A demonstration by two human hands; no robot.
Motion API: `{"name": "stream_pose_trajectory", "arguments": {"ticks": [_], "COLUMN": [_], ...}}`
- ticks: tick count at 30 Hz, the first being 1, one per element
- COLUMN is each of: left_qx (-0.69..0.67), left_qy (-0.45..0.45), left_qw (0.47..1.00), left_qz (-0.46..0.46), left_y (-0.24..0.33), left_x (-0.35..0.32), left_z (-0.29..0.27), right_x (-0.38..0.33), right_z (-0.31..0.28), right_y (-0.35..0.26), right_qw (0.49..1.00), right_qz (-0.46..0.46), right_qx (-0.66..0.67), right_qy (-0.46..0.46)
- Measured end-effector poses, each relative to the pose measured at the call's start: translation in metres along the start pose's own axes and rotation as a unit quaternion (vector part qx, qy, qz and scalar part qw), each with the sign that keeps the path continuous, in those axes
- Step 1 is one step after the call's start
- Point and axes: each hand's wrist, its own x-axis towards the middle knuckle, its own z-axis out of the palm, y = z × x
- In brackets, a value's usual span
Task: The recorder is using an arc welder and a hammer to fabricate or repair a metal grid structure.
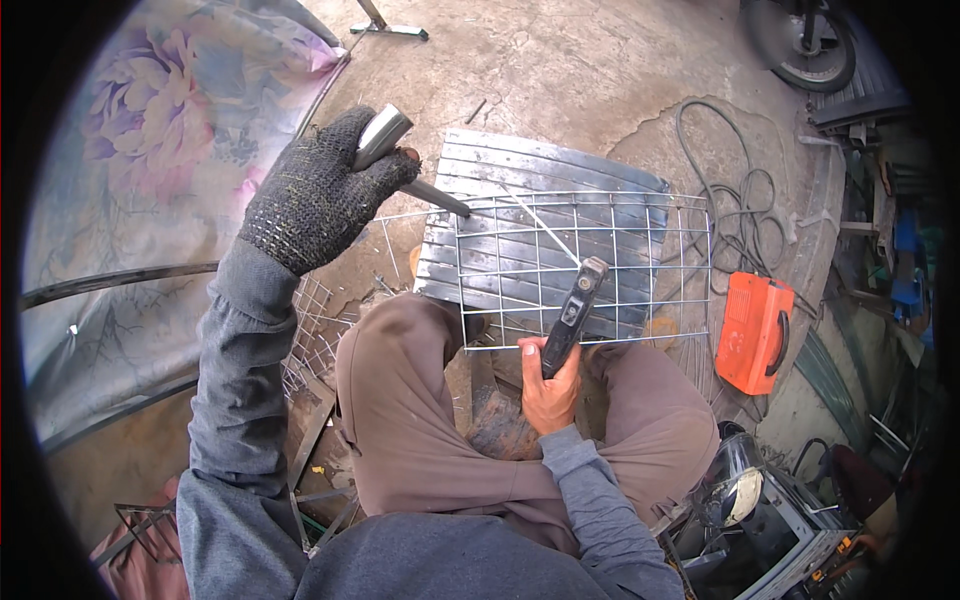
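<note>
My left hand (318,185), in a dark knitted glove, is closed around a metal piece. Its shiny, rounded end (384,133) sticks up past the thumb, and a narrow grey bar (440,197) reaches right from the fist to the wire mesh's left side; how the two join is hidden. My bare right hand (551,393) grips a black welding electrode holder (573,318). From its jaw a thin pale electrode (543,226) slants up and left over the mesh. The wire mesh panel (540,268) lies over a slatted metal sheet (560,165) in front of my knees.
An orange welding machine (745,333) stands to the right, with looped cable (745,215) behind it. A flowered cloth (150,200) hangs on the left, near more wire mesh (310,330). A wheel (815,55) is at the far right. A metal frame (790,530) sits at lower right.
</note>
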Motion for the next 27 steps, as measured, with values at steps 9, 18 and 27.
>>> {"name": "stream_pose_trajectory", "arguments": {"ticks": [9, 18, 27], "left_qx": [0.012, 0.063, 0.08], "left_qy": [0.013, -0.009, -0.018], "left_qw": [0.999, 0.997, 0.996], "left_qz": [0.034, 0.04, 0.038], "left_y": [-0.006, -0.007, 0.008], "left_x": [0.006, 0.026, 0.024], "left_z": [0.001, -0.004, -0.006], "right_x": [0.0, -0.001, -0.001], "right_z": [0.0, 0.0, -0.002], "right_y": [-0.004, -0.005, -0.002], "right_qw": [1.0, 1.0, 1.0], "right_qz": [0.005, 0.001, 0.013], "right_qx": [0.003, -0.002, 0.016], "right_qy": [-0.005, -0.003, -0.004]}}
